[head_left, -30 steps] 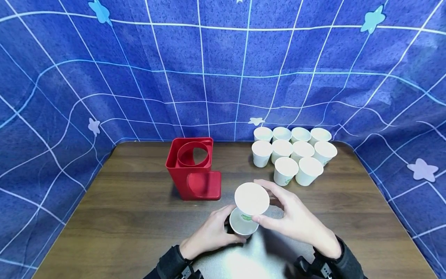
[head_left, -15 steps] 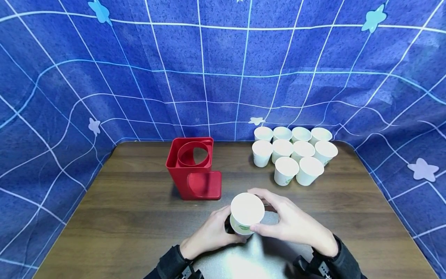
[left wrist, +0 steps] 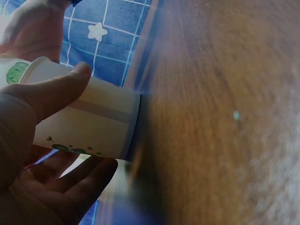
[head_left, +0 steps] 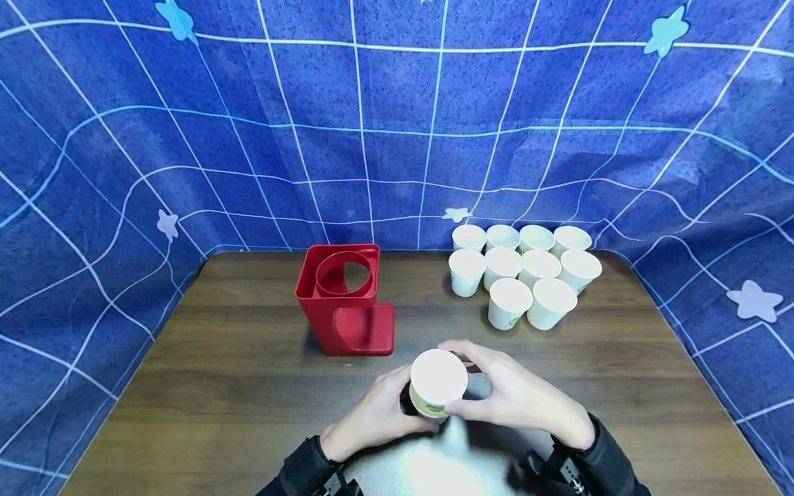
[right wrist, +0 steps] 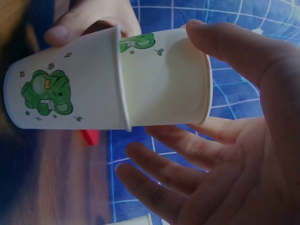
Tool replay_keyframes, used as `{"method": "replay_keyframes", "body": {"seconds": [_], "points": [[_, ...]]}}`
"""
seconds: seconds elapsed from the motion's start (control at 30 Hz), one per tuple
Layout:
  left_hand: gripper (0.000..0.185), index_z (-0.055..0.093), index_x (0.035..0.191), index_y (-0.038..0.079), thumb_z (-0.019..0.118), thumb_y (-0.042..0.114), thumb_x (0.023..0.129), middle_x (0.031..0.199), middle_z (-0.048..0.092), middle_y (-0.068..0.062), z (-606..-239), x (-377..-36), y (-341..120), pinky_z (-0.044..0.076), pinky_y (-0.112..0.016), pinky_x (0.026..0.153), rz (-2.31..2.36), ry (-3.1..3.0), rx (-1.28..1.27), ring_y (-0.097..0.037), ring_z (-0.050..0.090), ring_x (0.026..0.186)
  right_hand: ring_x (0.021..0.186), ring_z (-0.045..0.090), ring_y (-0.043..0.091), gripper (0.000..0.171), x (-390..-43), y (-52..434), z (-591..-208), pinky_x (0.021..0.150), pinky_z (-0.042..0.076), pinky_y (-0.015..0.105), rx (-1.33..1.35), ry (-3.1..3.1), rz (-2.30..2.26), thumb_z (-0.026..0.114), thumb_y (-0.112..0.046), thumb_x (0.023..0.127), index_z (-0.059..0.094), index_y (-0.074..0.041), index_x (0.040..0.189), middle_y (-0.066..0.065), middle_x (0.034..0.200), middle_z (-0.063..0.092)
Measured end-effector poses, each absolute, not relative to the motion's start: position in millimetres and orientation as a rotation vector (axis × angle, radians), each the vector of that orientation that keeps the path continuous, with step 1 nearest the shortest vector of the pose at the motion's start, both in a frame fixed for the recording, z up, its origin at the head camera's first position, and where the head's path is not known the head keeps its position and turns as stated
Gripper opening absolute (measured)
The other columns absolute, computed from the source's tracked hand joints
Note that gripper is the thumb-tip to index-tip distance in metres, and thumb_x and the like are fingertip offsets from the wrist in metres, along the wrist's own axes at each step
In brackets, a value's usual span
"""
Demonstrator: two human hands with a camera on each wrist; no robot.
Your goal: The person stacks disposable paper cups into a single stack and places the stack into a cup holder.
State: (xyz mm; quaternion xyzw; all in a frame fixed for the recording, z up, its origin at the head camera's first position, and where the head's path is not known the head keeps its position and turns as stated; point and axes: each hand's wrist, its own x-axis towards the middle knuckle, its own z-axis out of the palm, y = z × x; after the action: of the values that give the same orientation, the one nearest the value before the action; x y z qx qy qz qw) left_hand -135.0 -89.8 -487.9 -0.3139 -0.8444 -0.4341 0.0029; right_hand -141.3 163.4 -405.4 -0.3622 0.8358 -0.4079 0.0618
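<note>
Hands (head_left: 446, 403) around nested cups (head_left: 437, 382), mid-table (head_left: 217, 386)

lower cup (head_left: 428, 406) mostly hidden by hands

**Where everything sits on my table**

I stand at the near edge of the table (head_left: 186, 386). Right in front of me, near the middle of that edge, one cup (head_left: 438, 378) sits nested in a lower cup (right wrist: 65, 93), which stands on the table. My left hand (head_left: 378, 413) is on the left of the pair, holding the lower cup; my right hand (head_left: 517, 396) is on the right, fingers round the upper one. Behind them and slightly left stands the cup holder (head_left: 344, 300). Behind and to the right, near the far edge, a cluster of cups (head_left: 524, 272) stands in rows. A curtain (head_left: 397, 117) hangs behind the table and along both sides.
</note>
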Motion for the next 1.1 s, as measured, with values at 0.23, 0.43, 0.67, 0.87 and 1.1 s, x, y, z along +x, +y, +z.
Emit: {"method": "replay_keyframes", "body": {"seconds": [0.23,0.43,0.67,0.87,1.1], "points": [[0.083,0.058,0.141,0.017,0.097,0.03,0.069,0.124,0.068,0.004,-487,-136,-90,0.055,-0.033,0.101,-1.416,-2.65,-0.992,-0.011,0.064,0.115,0.121,0.061,0.01,0.065,-142,162,-409,0.1,0.057,0.042,-1.048,2.547,-1.187,0.084,-0.036,0.086,0.054,-0.017,0.141,-0.005,0.134,0.063],[0.084,0.057,0.142,0.016,0.098,0.027,0.069,0.129,0.067,0.004,-486,-136,-90,0.053,-0.034,0.105,-1.447,-2.665,-0.985,-0.011,0.063,0.12,0.12,0.06,0.01,0.065,-142,162,-412,0.098,0.057,0.041,-1.061,2.581,-1.115,0.086,-0.033,0.084,0.055,-0.016,0.139,-0.005,0.133,0.063],[0.082,0.057,0.142,0.018,0.097,0.028,0.071,0.132,0.066,0.005,-485,-136,-89,0.053,-0.034,0.106,-1.5,-2.692,-0.966,-0.011,0.062,0.122,0.119,0.061,0.011,0.064,-143,161,-416,0.099,0.056,0.043,-1.097,2.591,-1.075,0.087,-0.031,0.083,0.057,-0.015,0.137,-0.005,0.131,0.063],[0.08,0.057,0.142,0.019,0.096,0.029,0.072,0.132,0.066,0.006,-485,-136,-90,0.052,-0.034,0.107,-1.521,-2.696,-0.963,-0.011,0.062,0.122,0.119,0.06,0.012,0.063,-144,162,-417,0.101,0.055,0.042,-1.067,2.573,-1.046,0.086,-0.033,0.084,0.057,-0.015,0.137,-0.005,0.131,0.063],[0.08,0.057,0.142,0.021,0.096,0.028,0.072,0.133,0.065,0.007,-484,-136,-90,0.052,-0.035,0.107,-1.538,-2.692,-0.968,-0.012,0.062,0.123,0.12,0.06,0.01,0.062,-144,161,-418,0.102,0.054,0.042,-1.063,2.571,-1.03,0.087,-0.03,0.083,0.057,-0.016,0.136,-0.007,0.129,0.063]]}}
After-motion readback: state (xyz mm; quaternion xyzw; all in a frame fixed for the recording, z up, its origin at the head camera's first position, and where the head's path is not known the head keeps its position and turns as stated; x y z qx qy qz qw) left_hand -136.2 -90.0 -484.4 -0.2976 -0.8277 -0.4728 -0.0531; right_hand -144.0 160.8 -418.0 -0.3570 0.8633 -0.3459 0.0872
